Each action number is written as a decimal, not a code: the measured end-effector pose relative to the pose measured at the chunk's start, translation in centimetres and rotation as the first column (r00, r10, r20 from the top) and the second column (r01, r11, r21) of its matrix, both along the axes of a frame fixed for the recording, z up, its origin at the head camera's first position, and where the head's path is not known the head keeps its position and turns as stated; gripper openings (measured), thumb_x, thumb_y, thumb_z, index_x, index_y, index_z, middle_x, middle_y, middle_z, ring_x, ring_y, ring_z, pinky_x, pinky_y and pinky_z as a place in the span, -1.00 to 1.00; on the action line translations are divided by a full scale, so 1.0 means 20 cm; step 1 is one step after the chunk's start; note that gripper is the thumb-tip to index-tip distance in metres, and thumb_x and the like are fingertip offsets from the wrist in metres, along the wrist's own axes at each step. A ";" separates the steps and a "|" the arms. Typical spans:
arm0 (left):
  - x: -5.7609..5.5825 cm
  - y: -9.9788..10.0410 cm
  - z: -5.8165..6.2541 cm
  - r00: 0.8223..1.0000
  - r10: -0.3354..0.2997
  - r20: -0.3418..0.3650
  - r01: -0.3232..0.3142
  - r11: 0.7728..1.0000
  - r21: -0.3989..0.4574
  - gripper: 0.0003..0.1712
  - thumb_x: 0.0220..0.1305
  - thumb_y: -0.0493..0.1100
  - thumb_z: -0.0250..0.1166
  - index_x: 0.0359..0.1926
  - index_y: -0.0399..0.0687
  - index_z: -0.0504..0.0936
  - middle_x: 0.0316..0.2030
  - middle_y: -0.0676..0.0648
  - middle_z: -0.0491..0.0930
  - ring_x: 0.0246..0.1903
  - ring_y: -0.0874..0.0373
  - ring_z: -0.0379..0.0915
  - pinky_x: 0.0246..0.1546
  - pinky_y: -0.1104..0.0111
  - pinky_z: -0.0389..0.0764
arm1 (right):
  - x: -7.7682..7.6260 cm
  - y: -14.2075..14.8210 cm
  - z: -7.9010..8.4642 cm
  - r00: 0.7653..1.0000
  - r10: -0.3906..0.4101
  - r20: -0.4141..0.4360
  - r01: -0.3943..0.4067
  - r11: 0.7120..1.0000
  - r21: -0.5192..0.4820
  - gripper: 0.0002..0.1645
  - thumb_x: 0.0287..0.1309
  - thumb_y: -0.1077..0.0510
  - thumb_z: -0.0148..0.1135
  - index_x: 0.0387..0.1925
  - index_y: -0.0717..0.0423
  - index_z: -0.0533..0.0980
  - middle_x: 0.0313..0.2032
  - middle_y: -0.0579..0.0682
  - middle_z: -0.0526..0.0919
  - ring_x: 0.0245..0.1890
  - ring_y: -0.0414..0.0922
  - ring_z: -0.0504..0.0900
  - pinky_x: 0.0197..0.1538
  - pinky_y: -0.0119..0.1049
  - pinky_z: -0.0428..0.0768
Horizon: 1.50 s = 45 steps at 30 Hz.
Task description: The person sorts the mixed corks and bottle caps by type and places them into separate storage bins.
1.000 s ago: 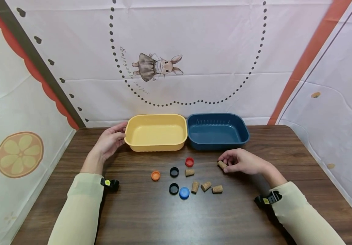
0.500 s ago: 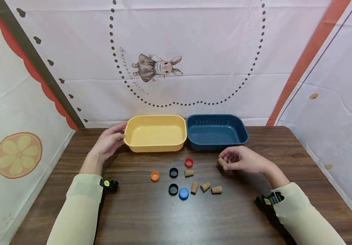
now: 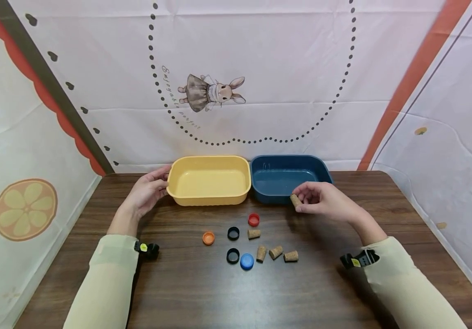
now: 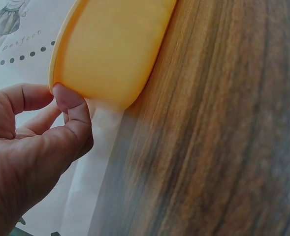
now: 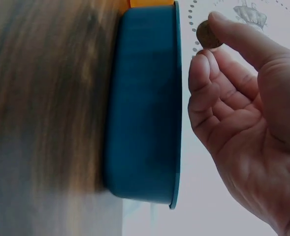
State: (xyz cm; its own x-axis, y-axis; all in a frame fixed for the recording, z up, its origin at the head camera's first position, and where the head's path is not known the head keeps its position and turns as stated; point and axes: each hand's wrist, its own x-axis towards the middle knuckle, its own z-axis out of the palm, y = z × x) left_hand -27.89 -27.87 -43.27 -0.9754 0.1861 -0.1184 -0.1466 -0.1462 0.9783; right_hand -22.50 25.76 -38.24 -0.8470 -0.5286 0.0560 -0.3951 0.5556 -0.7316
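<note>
My right hand (image 3: 328, 201) pinches a cork (image 3: 295, 200) between thumb and fingertips, at the front rim of the blue bin (image 3: 275, 199). In the right wrist view the round end of the cork (image 5: 209, 34) shows beyond the rim of the bin (image 5: 145, 108). My left hand (image 3: 147, 192) grips the left end of the yellow bin (image 3: 207, 201); in the left wrist view thumb (image 4: 68, 98) and fingers meet at its rim. More corks lie on the table: one (image 3: 254, 234) behind, and three others (image 3: 262, 253) nearer me.
Bottle caps lie among the corks: a red cap (image 3: 254, 220), an orange cap (image 3: 208, 237), a blue cap (image 3: 247, 261) and two black caps (image 3: 233, 233). Both bins stand side by side at the back of the wooden table (image 3: 195, 292), against a printed cloth (image 3: 277, 82).
My right hand has lifted the cork off the table and carried it away from me to the blue bin's front rim. My left hand stays on the yellow bin.
</note>
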 end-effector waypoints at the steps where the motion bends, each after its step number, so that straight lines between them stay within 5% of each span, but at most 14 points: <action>1: 0.00 0.00 0.00 1.000 0.000 0.001 0.000 1.000 0.000 -0.27 0.57 -0.46 0.05 0.66 -0.20 0.15 0.15 -0.14 0.39 -0.02 0.16 0.47 -0.09 0.42 0.64 | -0.01 -0.01 0.01 1.000 -0.009 -0.010 0.009 1.000 0.001 -0.60 0.28 0.12 0.54 0.10 0.07 0.64 -0.21 -0.02 0.67 -0.20 -0.02 0.62 -0.18 -0.29 0.66; 10: 0.00 0.00 0.00 1.000 -0.004 -0.001 0.004 1.000 0.002 -0.28 0.57 -0.48 0.02 0.66 -0.21 0.15 0.18 -0.18 0.38 0.00 0.13 0.46 -0.07 0.41 0.63 | -0.13 -0.09 0.05 0.990 -0.108 -0.089 0.114 0.991 0.065 -0.56 0.28 0.08 0.54 0.11 0.15 0.64 -0.17 0.01 0.67 -0.18 -0.04 0.62 -0.12 -0.22 0.62; 27: 0.01 0.00 0.00 1.000 0.000 0.000 0.000 1.000 -0.020 -0.26 0.54 -0.49 0.02 0.66 -0.19 0.15 0.21 -0.19 0.36 0.06 0.11 0.44 -0.02 0.38 0.64 | -0.32 -0.20 -0.02 0.979 -0.204 -0.023 0.206 0.970 0.127 -0.55 0.31 0.09 0.50 0.11 0.23 0.62 -0.12 0.09 0.68 -0.11 0.01 0.62 -0.01 -0.11 0.66; 36: 0.01 0.00 0.00 1.000 -0.006 -0.010 0.006 1.000 -0.026 -0.26 0.53 -0.49 0.01 0.66 -0.20 0.15 0.24 -0.21 0.35 0.06 0.10 0.45 -0.03 0.39 0.63 | -0.34 -0.20 -0.04 0.973 -0.226 -0.040 0.229 0.962 0.148 -0.48 0.36 0.11 0.45 0.23 0.31 0.58 -0.08 0.13 0.68 -0.08 0.05 0.62 0.02 -0.03 0.65; 45: 0.00 0.00 0.00 1.000 -0.001 -0.002 0.001 1.000 -0.001 -0.26 0.54 -0.51 0.00 0.66 -0.21 0.16 0.22 -0.22 0.33 0.03 0.10 0.45 -0.07 0.40 0.64 | -0.27 -0.19 0.00 0.978 -0.187 -0.095 0.197 0.974 0.111 -0.49 0.37 0.11 0.45 0.23 0.28 0.60 -0.14 0.07 0.68 -0.15 0.01 0.62 -0.06 -0.04 0.64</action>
State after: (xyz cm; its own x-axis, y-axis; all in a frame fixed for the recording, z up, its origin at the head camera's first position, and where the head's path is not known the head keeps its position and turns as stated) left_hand -27.95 -27.79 -43.31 -0.9754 0.1874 -0.1164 -0.1447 -0.1452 0.9788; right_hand -27.90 22.02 -38.29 -0.9282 -0.3640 0.0767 -0.3293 0.7082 -0.6245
